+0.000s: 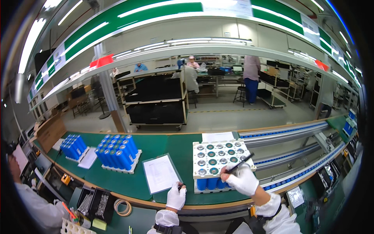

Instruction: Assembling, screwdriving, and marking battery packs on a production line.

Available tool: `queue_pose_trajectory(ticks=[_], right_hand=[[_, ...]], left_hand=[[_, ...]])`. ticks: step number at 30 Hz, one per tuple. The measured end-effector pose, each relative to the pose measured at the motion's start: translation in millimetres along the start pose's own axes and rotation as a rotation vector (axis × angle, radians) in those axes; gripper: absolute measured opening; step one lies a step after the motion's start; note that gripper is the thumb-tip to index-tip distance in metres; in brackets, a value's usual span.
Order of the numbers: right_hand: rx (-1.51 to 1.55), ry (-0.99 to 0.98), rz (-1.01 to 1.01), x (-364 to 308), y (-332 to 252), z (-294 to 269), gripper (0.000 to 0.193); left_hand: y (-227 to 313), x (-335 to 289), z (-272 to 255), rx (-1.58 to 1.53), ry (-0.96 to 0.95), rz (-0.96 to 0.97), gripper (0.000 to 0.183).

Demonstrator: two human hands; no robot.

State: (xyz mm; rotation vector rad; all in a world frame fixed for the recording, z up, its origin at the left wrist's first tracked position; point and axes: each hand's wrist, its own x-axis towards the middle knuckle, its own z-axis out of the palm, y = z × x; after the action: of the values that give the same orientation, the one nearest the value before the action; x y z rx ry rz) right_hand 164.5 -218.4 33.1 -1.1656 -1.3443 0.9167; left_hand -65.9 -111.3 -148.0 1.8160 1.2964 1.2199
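My right hand [242,180], in a white glove with bare fingertips, grips a black marker pen [240,163] slantwise over a battery pack. This pack of blue cylindrical cells [210,183] stands on the green bench with a white plastic cell holder [196,156] on top. Round cell ends, some silvery and some with dark rings, show through its holes. My left hand [176,198], gloved the same way, rests closed at the bench's front edge. Between its fingers is a small black piece [181,187], too small to tell its kind. A printed sheet in a clear sleeve [160,173] lies beside that hand.
Two blue cell packs [117,152] stand at the left of the green bench [156,140]. A roller conveyor [288,134] runs off to the right. Black bins of metal parts [93,202] and a tape roll [122,207] sit front left. A co-worker's sleeve [39,206] is at far left.
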Motion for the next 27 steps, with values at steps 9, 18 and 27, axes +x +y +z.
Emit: queue_pose_trajectory(ticks=[9,18,27], right_hand=[[-0.412,-0.208,0.026,70.0,12.3,-54.7,0.022],[-0.479,-0.458,0.183,106.5,9.0,-33.1,0.02],[-0.545,-0.463,0.183,112.6,26.3,-24.0,0.025]], left_hand=[[18.8,-8.9,18.0,0.271,0.04,0.07,0.019],[23.1,-4.8,20.4,0.329,0.099,0.152,0.02],[38.5,-1.7,11.5,0.265,-0.03,0.013,0.018]])
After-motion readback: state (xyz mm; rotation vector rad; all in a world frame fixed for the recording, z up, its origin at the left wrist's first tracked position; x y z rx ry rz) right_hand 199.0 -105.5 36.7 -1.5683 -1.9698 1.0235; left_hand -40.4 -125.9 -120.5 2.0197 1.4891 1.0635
